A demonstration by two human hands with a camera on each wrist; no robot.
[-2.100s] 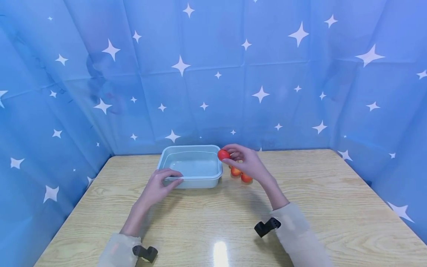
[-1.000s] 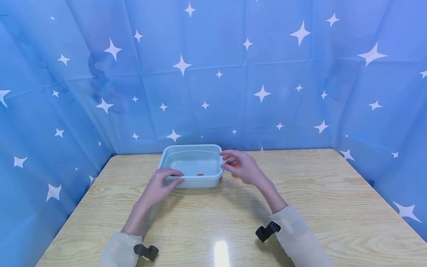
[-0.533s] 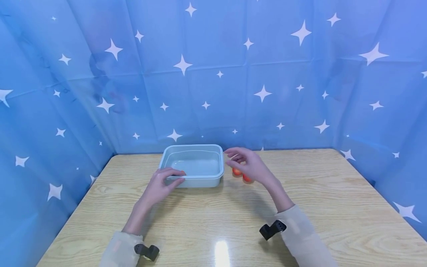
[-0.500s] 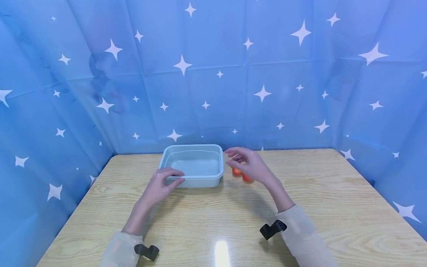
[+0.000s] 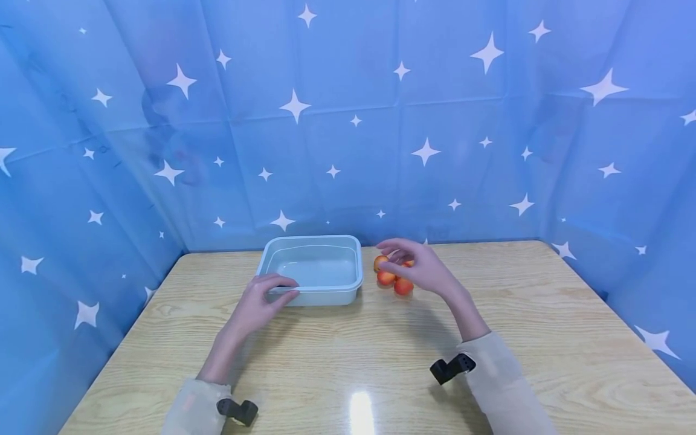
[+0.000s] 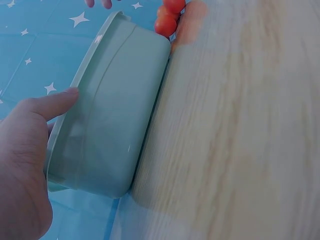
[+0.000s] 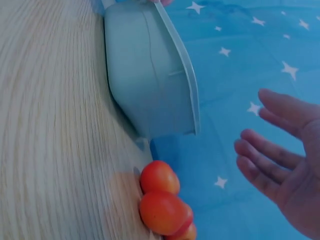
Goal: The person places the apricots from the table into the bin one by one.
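A pale blue-green plastic basin [image 5: 326, 297] stands near the table's far edge. My left hand [image 5: 262, 300] pinches its near left rim; in the left wrist view the thumb [image 6: 60, 102] presses the outer wall while the other fingers go over the rim. Several orange-red tomatoes [image 5: 403, 286] lie clustered on the table just right of the basin. Above them hovers my right hand [image 5: 424, 267], fingers apart and loosely bent, with nothing in its grasp. The right wrist view shows a gap between that hand [image 7: 295, 155] and the tomatoes [image 7: 162, 212]. Part of the basin's inside is hidden.
The wooden table [image 5: 348, 356] reaches back to a blue curtain [image 5: 348, 151] with white stars, which also covers both sides. Black wrist cameras [image 5: 452, 368] sit on both light sleeves.
My right hand let a red tomato go into the basin; it rolled left behind my left hand, out of sight. The right hand then moved right over the tomatoes. My left hand stayed put.
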